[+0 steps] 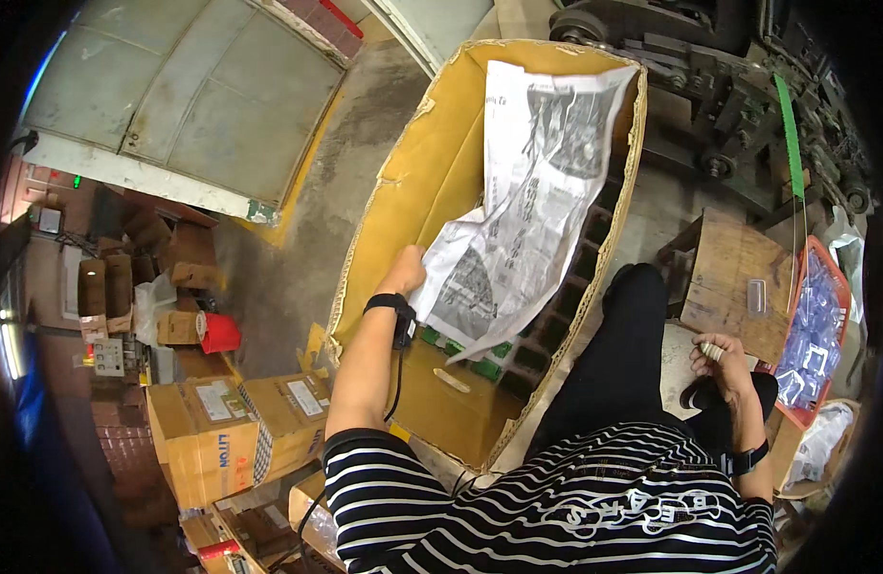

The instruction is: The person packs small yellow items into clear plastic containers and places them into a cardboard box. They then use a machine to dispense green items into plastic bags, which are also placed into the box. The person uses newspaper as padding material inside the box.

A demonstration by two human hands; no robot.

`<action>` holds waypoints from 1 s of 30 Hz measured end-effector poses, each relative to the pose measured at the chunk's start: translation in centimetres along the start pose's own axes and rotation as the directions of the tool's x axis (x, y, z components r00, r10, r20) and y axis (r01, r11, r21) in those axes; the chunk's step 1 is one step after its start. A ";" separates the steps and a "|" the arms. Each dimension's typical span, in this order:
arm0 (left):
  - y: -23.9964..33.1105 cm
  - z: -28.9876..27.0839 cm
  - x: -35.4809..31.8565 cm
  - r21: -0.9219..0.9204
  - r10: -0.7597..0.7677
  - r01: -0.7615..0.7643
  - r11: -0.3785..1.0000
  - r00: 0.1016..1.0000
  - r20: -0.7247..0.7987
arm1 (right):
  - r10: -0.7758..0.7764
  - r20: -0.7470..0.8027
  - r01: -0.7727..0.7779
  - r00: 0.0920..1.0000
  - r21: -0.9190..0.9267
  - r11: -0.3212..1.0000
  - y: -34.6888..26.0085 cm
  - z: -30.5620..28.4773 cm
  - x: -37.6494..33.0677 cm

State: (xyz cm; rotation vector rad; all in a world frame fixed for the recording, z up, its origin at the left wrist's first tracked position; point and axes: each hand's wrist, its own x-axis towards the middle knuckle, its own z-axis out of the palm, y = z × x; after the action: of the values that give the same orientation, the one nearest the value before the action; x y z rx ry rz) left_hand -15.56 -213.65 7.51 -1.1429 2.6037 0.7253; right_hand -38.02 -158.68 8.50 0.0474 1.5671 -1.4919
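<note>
A large open cardboard box [424,187] lies in front of me, its long rim worn and torn. Across its inside is draped a creased newspaper sheet [547,182], grey pictures and print on white. My left hand [403,272] grips the sheet's left edge; the fingertips are partly hidden behind the paper. Beneath the paper, rows of small green and dark blocks [532,360] show at the bottom of the box. Above my right thigh, my right hand [725,362] has its fingers curled in, with pale wrapping around a finger. Whether it holds anything is not visible.
To my right stand a wooden stool [733,273] and a red basket [807,335] of clear plastic pieces. Dark machinery [719,105] fills the far right. Taped cartons [240,430] and a red bucket [218,332] stand left, below a metal cabinet [202,96].
</note>
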 end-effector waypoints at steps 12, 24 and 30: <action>0.0 3.0 -1.2 0.548 -0.141 0.075 0.833 0.987 0.079 | 0.104 -0.045 -0.103 0.994 0.021 0.994 4.0 1.2 2.0; 7.9 6.9 3.2 0.426 0.446 -0.378 0.822 0.892 -0.071 | 0.129 -0.030 -0.130 0.991 -0.052 0.990 5.6 0.6 3.2; 6.4 11.6 6.5 0.456 0.311 -0.178 0.872 0.921 -0.236 | 0.103 -0.111 -0.115 0.988 -0.107 0.988 5.9 -1.6 2.0</action>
State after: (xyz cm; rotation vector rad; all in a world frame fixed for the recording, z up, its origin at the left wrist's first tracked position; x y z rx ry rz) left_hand -24.76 -208.11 -2.63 -0.8459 2.9898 -0.0118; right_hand -36.51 -156.95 2.46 0.1464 1.7040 -1.3317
